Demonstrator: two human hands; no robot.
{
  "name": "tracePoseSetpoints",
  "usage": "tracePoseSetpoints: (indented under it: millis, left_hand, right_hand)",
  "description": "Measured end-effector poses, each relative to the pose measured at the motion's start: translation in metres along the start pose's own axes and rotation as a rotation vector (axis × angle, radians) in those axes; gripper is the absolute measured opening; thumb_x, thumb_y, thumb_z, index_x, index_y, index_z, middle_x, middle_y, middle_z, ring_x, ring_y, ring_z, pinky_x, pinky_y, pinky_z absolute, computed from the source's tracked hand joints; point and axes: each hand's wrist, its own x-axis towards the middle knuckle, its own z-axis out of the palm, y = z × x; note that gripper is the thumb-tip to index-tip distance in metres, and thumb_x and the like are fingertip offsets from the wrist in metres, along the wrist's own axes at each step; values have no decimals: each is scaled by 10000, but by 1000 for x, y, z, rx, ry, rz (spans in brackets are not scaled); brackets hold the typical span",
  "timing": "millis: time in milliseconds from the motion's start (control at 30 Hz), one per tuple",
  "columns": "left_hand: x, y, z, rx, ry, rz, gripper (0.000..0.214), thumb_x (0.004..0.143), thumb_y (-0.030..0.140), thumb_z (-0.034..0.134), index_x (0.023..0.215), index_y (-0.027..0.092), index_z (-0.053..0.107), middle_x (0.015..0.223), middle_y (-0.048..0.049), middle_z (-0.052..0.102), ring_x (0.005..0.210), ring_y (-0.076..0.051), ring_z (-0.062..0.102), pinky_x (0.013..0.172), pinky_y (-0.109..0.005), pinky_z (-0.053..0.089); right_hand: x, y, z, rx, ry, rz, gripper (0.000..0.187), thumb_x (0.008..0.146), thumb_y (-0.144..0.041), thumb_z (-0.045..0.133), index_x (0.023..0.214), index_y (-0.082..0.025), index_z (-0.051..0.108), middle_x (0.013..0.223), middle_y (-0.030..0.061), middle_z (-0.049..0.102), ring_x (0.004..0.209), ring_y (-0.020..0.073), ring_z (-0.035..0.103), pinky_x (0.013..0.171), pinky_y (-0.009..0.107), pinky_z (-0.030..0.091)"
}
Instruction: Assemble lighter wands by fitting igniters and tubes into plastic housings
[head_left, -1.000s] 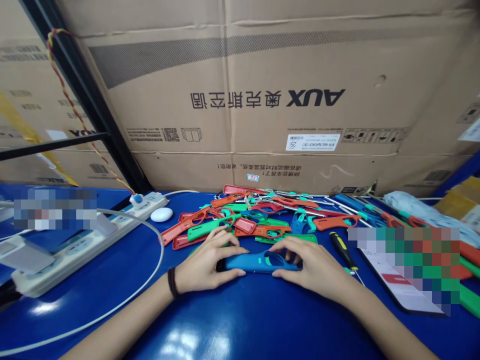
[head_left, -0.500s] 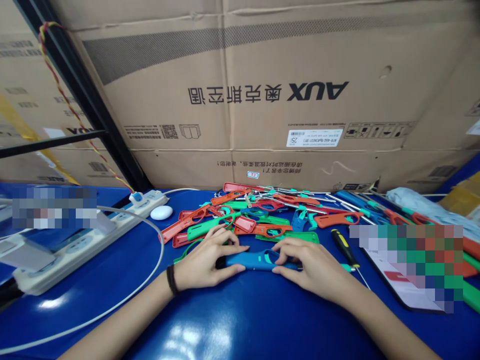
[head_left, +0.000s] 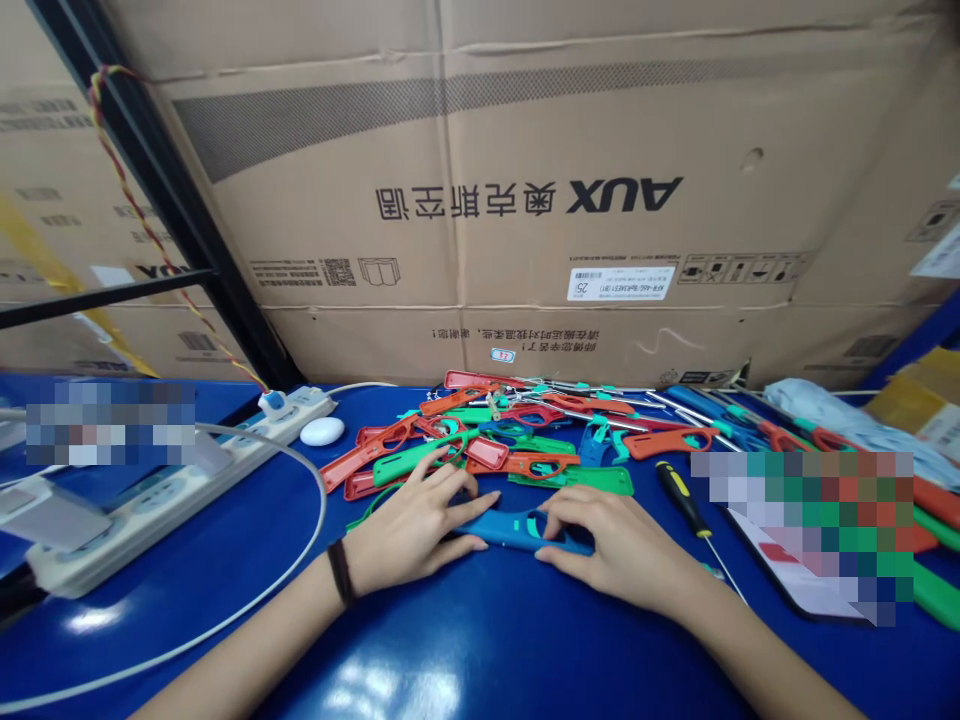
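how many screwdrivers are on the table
1: a black-and-yellow screwdriver, lying between the right hand and the partly pixelated phone. Others may be hidden under the pile of coloured plastic parts or behind the pixelated patches.

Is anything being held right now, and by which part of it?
Yes, a blue handle, by both ends: the left hand grips its left end and the right hand its right end.
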Motion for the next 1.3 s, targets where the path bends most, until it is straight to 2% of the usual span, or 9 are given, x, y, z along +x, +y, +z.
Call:
tracePoseSetpoints:
  millis: [167, 267, 500, 800, 900, 967, 1067, 1167, 1300]
  left_hand:
    - [-1, 5, 10, 132, 73, 81, 407, 952, 345, 440, 1279, 112, 509, 998, -112, 627, 964, -251, 580, 911, -425, 457]
    - [0, 7, 15, 175, 177, 131, 355, 976, 277, 355, 1211, 85, 540, 919, -111, 652, 861, -227, 602, 834, -377, 485]
    - [1, 11, 11, 60, 176, 131, 344, 978, 403, 372, 1012, 131, 581, 790, -47, 604, 706, -177, 560, 675, -282, 455]
    - [1, 22, 12, 6, 198, 93, 243, 980, 307, 386, 904, 144, 549, 744, -45, 567, 667, -187, 515, 617, -286, 419]
    - [-1, 19, 12, 24, 232, 68, 232, 976, 306, 393, 887, 150, 540, 737, -42, 573, 655, -181, 530, 610, -280, 431]
    - [-3, 14, 11, 17, 298, 8, 216, 970, 316, 407, 897, 156, 532, 749, -41, 582, 661, -175, 548, 614, -273, 442]
    - [-6, 10, 12, -53, 430, -85, 158, 951, 307, 452, 938, 164, 518, 778, -42, 584, 685, -170, 559, 620, -262, 450]
    - [-5, 15, 11, -225, 501, -143, 104, 924, 271, 505, 924, 167, 509, 774, -31, 569, 678, -152, 543, 613, -244, 441]
    - [3, 33, 9, -527, 465, -222, 152, 910, 288, 507, 819, 167, 515, 726, -19, 556, 645, -136, 525, 595, -236, 425]
  right_hand:
    - [1, -4, 2, -88, 25, -25, 291, 786, -315, 699, 1050, -236, 604, 970, 28, 691, 875, 220, 648, 747, 324, 495]
    - [1, -3, 3, -132, 7, -110, 266, 870, -326, 604, 1130, -271, 610, 998, 28, 709, 893, 226, 658, 778, 336, 497]
    - [0, -6, 5, -41, 45, -129, 166, 892, -270, 568, 1045, -250, 629, 1002, 9, 710, 891, 194, 670, 786, 298, 498]
    - [-2, -3, 14, -18, 101, -212, 185, 870, -201, 588, 1046, -209, 642, 1015, 34, 715, 923, 194, 669, 787, 289, 517]
    - [0, -4, 11, -28, 231, -263, 197, 867, -200, 585, 1055, -224, 639, 1022, 31, 715, 989, 195, 643, 846, 323, 501]
    - [-1, -8, 8, -77, 436, -329, 199, 854, -195, 593, 1042, -251, 630, 1012, 23, 716, 995, 206, 633, 912, 390, 457]
    - [-5, -14, 6, -101, 719, -392, 81, 807, -178, 625, 817, -257, 615, 788, -10, 715, 758, 189, 652, 850, 421, 447]
    - [-3, -15, 6, 80, 659, -200, 179, 813, -258, 628, 664, -237, 530, 611, -16, 625, 591, 162, 594, 672, 354, 477]
    - [8, -7, 2, 628, 485, 76, 299, 794, -501, 612, 900, -225, 571, 839, 43, 685, 747, 199, 656, 687, 332, 539]
